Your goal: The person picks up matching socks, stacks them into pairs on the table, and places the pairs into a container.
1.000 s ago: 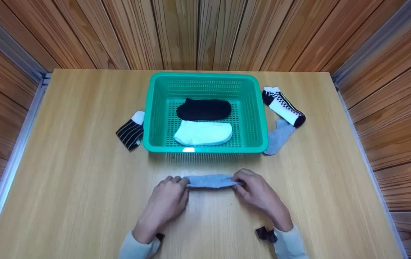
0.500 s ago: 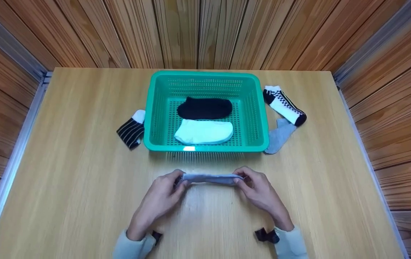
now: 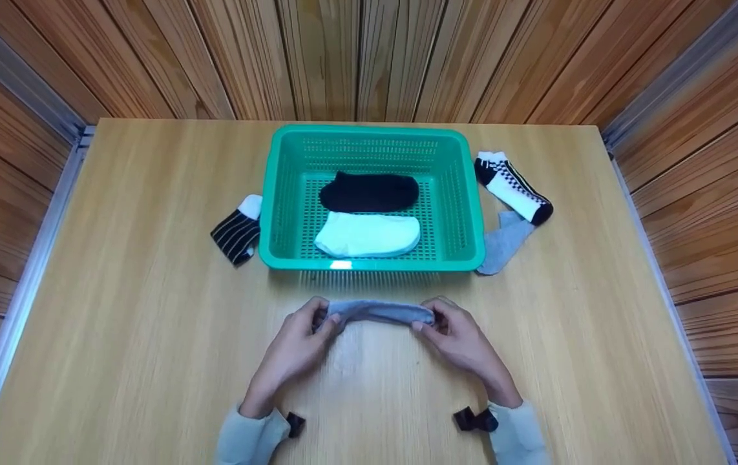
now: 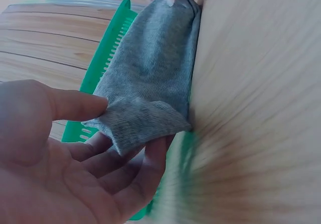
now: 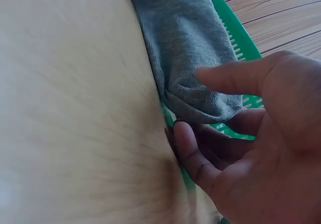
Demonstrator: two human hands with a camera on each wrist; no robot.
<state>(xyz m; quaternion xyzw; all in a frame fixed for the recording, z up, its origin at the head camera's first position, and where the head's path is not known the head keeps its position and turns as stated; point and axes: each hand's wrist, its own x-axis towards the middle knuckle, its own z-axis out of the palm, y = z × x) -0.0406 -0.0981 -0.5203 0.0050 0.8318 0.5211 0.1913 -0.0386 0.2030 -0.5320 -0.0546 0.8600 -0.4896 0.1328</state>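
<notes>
The head view shows the grey sock (image 3: 377, 309) bowed between your hands, straighter a moment ago, so the cloth now looks slack rather than stretched. Your left hand (image 3: 293, 345) pinches its cuff, your right hand (image 3: 467, 342) the toe end, on the near side of the green basket (image 3: 369, 264), which stands by the worktop's (image 3: 117, 355) far edge with a black sock (image 3: 372, 192) and a white sock (image 3: 369, 235) inside.
</notes>
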